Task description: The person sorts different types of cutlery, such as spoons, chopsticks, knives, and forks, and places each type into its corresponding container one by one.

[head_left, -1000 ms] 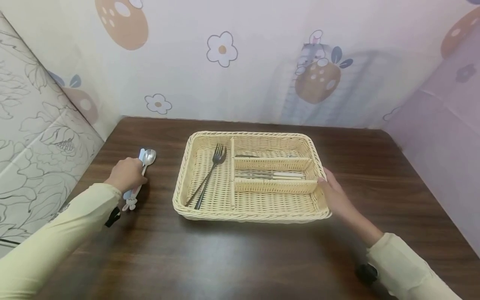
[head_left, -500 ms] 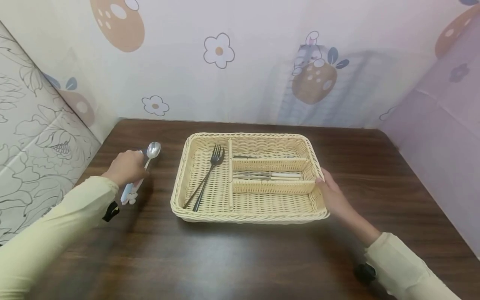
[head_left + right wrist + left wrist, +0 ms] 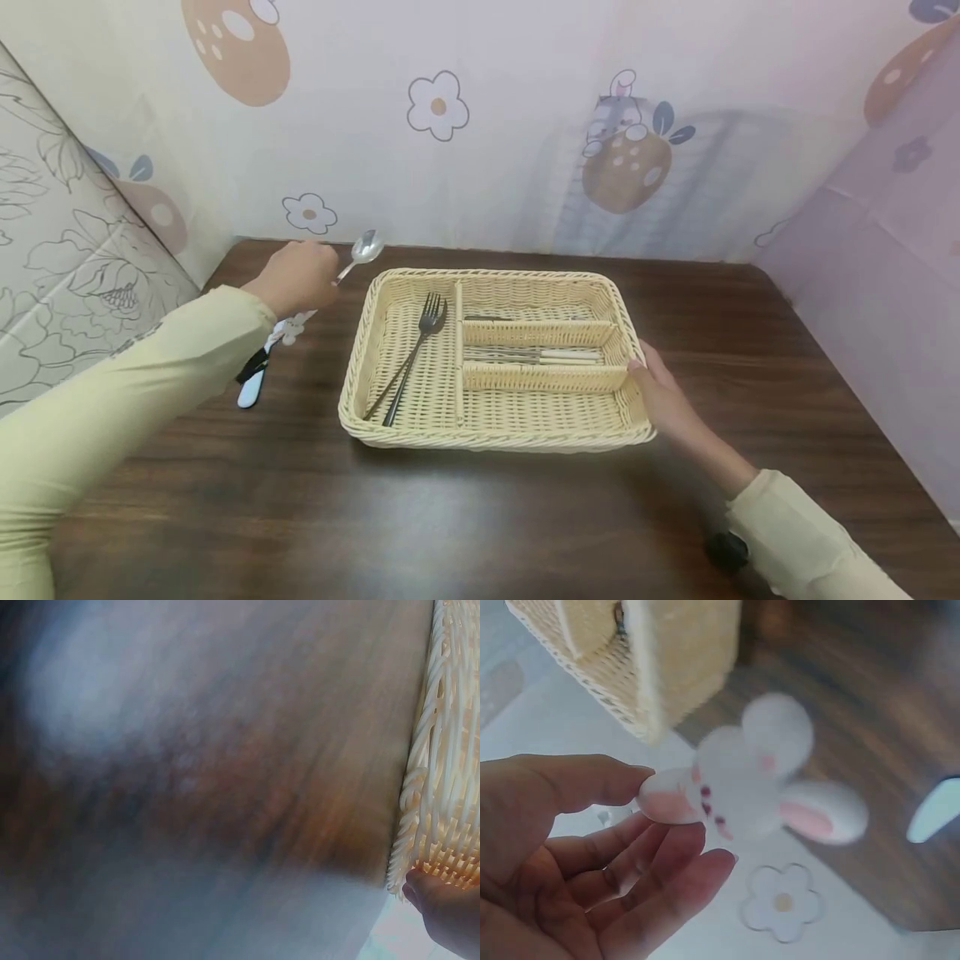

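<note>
My left hand (image 3: 300, 277) holds a spoon (image 3: 367, 246) up near the basket's far left corner, its silver bowl pointing to the back right. In the left wrist view, thumb and fingers pinch the handle just below its white rabbit-head end (image 3: 731, 776). My right hand (image 3: 663, 387) grips the right rim of a cream wicker cutlery basket (image 3: 495, 439), thumb over the edge in the right wrist view. Inside the basket's left compartment lie a black fork (image 3: 429, 312) and another dark utensil crossing it. Thin metal utensils with pale handles (image 3: 570, 356) lie in the middle right compartment.
A light-blue handled utensil (image 3: 251, 389) lies on the dark wooden table (image 3: 420, 517) at left, partly hidden under my left forearm. A patterned wall (image 3: 510, 167) stands behind the table, with more walls at both sides.
My left hand has lifted the spoon off the table's left side and carried it back and right toward the basket. The light-blue handled utensil stays behind. My right hand keeps its grip.
</note>
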### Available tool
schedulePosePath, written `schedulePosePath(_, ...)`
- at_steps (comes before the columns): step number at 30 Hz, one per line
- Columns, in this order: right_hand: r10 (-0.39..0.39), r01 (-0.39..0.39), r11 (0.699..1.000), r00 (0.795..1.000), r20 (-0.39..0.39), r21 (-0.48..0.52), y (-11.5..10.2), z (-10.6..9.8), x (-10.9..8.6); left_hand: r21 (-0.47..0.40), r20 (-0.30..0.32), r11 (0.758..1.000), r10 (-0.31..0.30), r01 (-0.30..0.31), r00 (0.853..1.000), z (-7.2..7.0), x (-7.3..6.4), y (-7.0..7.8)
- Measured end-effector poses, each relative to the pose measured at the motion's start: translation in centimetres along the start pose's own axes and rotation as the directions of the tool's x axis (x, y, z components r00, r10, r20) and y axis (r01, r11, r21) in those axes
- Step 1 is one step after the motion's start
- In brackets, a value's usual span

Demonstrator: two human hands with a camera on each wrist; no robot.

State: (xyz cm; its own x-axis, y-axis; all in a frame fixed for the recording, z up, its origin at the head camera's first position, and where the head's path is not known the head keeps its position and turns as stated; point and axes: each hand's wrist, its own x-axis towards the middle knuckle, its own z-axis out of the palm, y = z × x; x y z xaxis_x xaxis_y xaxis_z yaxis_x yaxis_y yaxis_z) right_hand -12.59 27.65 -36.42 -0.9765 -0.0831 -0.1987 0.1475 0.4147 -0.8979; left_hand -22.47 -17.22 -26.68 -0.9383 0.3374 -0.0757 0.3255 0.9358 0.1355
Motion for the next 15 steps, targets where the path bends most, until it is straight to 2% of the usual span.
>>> schedulePosePath(3,-0.001,0.000,1.000,1.000,0.002,0.007,0.1,0.0,0.0,-0.003,0.001,0.999,0.052,-0.052,0.999,-0.5,0.9,1.3)
schedulePosePath(8,-0.006,0.005,0.999,1.000,0.010,0.038,0.2,0.1,0.0,-0.040,0.035,0.994,0.100,-0.099,0.994,-0.9,2.4,3.5)
schedulePosePath(15,-0.016,0.016,0.999,1.000,0.009,0.042,0.3,0.1,0.1,0.038,0.061,0.982,0.184,-0.186,0.981,-1.0,4.8,6.5)
